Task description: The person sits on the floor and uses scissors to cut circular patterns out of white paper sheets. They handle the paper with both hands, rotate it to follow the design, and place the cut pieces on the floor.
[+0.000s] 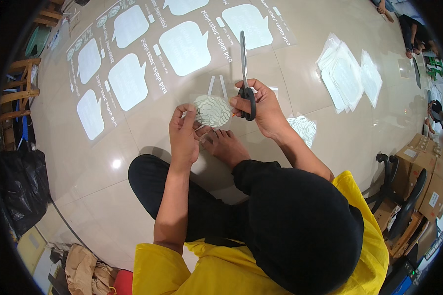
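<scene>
My left hand [184,132] pinches the left edge of a transparent film piece with a round, wavy-lined pale print [212,111]. Black-handled scissors [244,70] are in my right hand [260,107], blades pointing away from me; whether the blades are parted is hard to tell. My right thumb and fingertips are close to the film's right edge, though contact is unclear. Two narrow pale strips [217,85] lie just beyond the film. A similar wavy-patterned piece [304,129] rests on the floor, right of my right forearm.
A large transparent sheet with white speech-bubble prints [128,82] covers the floor ahead. Cut pieces [341,75] are piled at the right. Wooden furniture [20,90] and a black plastic bag [24,188] stand left. Cardboard boxes [415,166] and a chair base [385,180] are right; people [415,33] sit far right.
</scene>
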### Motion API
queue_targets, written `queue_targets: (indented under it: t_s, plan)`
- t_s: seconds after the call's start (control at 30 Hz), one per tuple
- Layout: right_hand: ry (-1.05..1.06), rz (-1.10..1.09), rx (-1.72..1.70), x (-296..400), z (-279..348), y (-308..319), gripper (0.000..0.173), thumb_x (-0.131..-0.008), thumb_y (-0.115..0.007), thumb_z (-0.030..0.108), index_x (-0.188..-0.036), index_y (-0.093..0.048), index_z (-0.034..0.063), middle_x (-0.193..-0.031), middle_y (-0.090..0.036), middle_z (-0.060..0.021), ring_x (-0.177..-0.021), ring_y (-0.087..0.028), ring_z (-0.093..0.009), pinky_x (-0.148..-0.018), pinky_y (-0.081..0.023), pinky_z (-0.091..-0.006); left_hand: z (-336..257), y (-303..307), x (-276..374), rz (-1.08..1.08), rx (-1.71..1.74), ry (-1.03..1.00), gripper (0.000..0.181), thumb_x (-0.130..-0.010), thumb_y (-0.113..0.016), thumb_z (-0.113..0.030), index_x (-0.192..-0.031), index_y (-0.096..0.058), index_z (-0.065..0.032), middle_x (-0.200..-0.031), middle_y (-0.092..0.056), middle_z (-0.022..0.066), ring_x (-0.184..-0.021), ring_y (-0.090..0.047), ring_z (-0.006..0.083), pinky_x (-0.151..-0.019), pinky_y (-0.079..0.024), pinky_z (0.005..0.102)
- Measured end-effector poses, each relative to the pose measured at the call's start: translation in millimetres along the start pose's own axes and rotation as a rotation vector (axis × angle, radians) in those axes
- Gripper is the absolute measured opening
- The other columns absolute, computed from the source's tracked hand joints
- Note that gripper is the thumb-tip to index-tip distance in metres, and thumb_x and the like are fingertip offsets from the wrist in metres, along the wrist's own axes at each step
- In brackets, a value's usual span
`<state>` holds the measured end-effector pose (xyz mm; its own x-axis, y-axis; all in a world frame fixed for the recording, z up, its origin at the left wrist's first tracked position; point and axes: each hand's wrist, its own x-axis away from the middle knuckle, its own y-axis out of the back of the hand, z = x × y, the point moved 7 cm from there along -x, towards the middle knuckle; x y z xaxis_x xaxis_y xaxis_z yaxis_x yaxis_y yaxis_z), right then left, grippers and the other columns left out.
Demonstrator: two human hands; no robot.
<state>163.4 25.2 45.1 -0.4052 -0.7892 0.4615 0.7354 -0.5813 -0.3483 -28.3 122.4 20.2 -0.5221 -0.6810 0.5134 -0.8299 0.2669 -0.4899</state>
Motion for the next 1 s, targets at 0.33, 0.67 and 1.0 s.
queue_targets:
  t_s: [0.33,0.67,1.0]
  plan:
    - [-0.066,0.153,0.296,-16,17,-12,0.042,-0.093,-0.083,0.005,-0.127,-0.06,-0.0002,-0.087,-0.074,-0.0058,-0.073,-0.071,-0.011,-0.069,-0.059,-0.0266,3,-16,6,0.185,-0.071,0.149,0.034,-0.103,-0.071,-0.012,-0.133,-0.062,0.0009,-0.116,-0.075,0.0114,-0.099,-0.077,0.018,-0.078,-0.069,0.0318]
    - [0.023,0.08,0.223,17,-44,-5,0.051,-0.091,-0.087,0.013,-0.129,-0.056,-0.0025,-0.093,-0.074,-0.0085,-0.084,-0.069,-0.011,-0.071,-0.054,-0.0278,-17,-7,3,0.018,-0.048,-0.013,0.033,-0.105,-0.068,-0.009,-0.135,-0.061,-0.0009,-0.124,-0.072,0.0102,-0.108,-0.075,0.0218,-0.09,-0.067,0.0355]
    - [-0.121,0.178,-0.014,60,-90,-13,0.046,-0.087,-0.089,0.013,-0.121,-0.062,0.0031,-0.114,-0.071,-0.0058,-0.109,-0.066,-0.015,-0.095,-0.049,-0.0314,-20,-1,0,-0.064,0.002,-0.124,0.029,-0.105,-0.067,-0.006,-0.132,-0.062,-0.0006,-0.119,-0.073,0.0089,-0.105,-0.075,0.0217,-0.088,-0.068,0.0366]
